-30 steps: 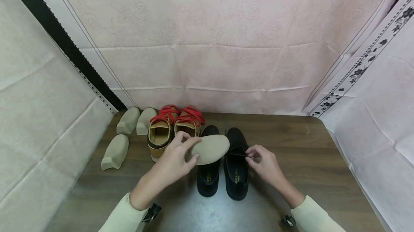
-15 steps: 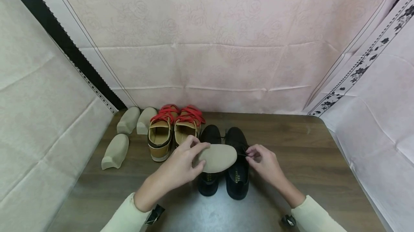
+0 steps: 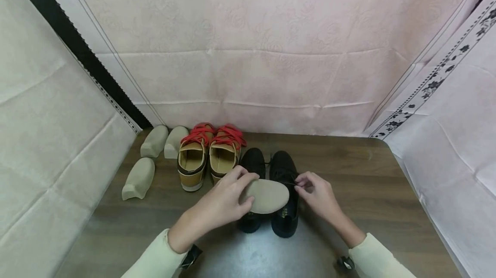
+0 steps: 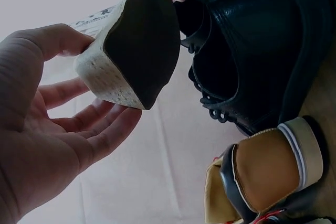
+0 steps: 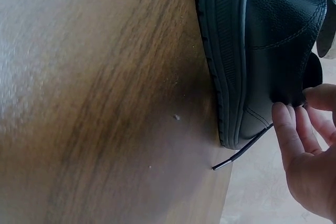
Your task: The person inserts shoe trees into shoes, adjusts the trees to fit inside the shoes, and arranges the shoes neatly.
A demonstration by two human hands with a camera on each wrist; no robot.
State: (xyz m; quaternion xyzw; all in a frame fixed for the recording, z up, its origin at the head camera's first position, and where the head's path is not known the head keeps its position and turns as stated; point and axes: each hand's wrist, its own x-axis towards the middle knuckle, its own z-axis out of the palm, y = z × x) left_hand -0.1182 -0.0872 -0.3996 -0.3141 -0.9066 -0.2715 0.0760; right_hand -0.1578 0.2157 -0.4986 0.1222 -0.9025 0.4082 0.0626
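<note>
My left hand (image 3: 222, 202) grips a pale moulded shoe insert (image 3: 270, 196) by its thick end, thumb on one side and fingers on the other. In the head view the insert's rounded end covers part of two black lace-up shoes (image 3: 253, 160), standing side by side. The left wrist view shows the insert (image 4: 107, 77) from its dark, hollow-looking end, apart from the shoes. At the opening of the right-hand black shoe (image 5: 278, 61), my right hand (image 3: 318, 195) pinches a black shoelace (image 5: 251, 144), whose tipped end hangs free beside the sole.
Two tan shoes (image 3: 192, 162) with red laces stand left of the black pair. Further left, three more pale shoe inserts (image 3: 138, 179) lie on the wooden table (image 3: 360, 170). A pale patterned cloth (image 3: 248, 75) hangs behind the table's far edge.
My left hand has moved the insert rightward and toward me, from above the left black shoe to across both black shoes. The right hand stays at the right shoe's lace.
</note>
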